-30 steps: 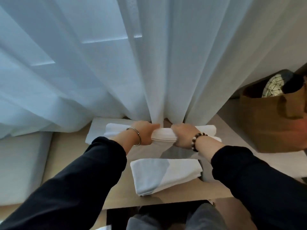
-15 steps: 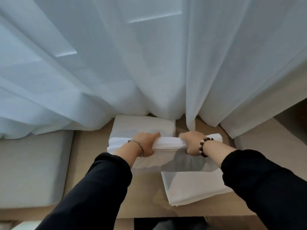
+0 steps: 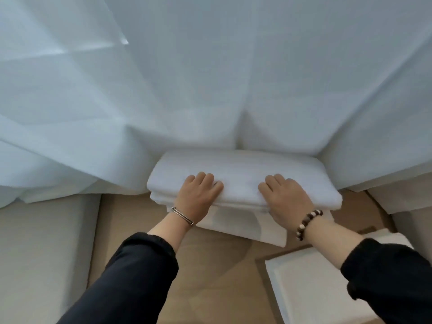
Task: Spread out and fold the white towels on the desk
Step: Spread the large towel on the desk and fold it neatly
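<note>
1. Two folded white towels sit in a pile at the back of the tan wood desk. The top towel is thick and soft. The bottom towel is flatter and pokes out toward the person.
2. A big white curtain hangs behind the desk and fills most of the view. Its bottom touches the back of the top towel.
3. A third towel, folded too, lies on the desk at the lower right, apart from the pile.
4. The left hand rests palm down on the front left part of the top towel. The right hand rests the same way on the front right part. The fingers bend into the soft cloth. I cannot tell if they grip it or only press it.
5. The left wrist has a silver bangle. The right wrist has a bead bracelet. Both arms wear black sleeves.
6. A grey pad runs along the left edge of the desk. A pale block stands at the right edge.
7. Bare wood shows in the middle, between the two arms and in front of the pile. The curtain closes off the back.
</note>
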{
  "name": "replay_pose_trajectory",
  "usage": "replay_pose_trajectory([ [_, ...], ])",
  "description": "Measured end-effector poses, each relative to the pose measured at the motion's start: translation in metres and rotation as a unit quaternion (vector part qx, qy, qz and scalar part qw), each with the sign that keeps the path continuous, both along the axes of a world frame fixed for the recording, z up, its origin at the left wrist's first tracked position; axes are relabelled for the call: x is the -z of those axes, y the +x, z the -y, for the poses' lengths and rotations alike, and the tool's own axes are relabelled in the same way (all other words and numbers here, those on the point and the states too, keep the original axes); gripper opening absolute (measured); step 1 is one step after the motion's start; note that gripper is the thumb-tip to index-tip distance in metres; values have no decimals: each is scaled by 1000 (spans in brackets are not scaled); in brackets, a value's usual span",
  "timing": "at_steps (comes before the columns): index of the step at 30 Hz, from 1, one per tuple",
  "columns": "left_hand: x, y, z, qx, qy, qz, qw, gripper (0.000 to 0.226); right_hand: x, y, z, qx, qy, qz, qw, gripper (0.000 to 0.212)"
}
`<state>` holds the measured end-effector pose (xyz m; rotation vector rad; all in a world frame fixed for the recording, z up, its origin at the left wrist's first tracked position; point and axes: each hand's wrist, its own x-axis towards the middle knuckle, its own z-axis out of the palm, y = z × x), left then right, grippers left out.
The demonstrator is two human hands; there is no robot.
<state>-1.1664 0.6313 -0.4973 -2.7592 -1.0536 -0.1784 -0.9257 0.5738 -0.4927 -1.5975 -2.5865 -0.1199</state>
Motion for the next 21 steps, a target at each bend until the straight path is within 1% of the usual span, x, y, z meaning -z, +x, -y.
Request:
replay_pose_trajectory([
  [1,16,-3,-2,9,11,3,1000,48,17,-5,1,8,24,12,1000,56],
  [3,52,-4,-3,10,5,-16,1000,46,54,-15,4,31,28,26,999,56],
  [6,102,-2,12,25,-46,-47,998,41,99,-31,18,36,-39,50,997,54],
  [8,123,-4,20,19,-57,-30,998,37,117,-36,27,34,-61,49,996,54],
  [10,132,-7,19,20,-45,24,999,37,122,-34,27,28,-36,25,999,50],
  [12,130,-10,16,15,-21,70,997,38,116,-30,25,23,6,13,1000,37],
  [13,129,-12,15,10,-11,89,996,36,113,-29,26,26,20,12,999,29],
  [15,130,-18,15,-1,7,111,994,30,110,-34,30,33,43,12,998,24],
  [17,132,-26,20,2,5,105,994,26,114,-46,39,37,45,11,998,28],
  [18,134,-29,23,11,-4,91,996,28,118,-52,43,37,31,15,999,33],
  [20,137,-33,29,26,-44,53,997,37,126,-60,46,38,-24,32,998,40],
  [21,138,-34,31,30,-70,45,996,38,129,-61,46,40,-49,40,997,42],
])
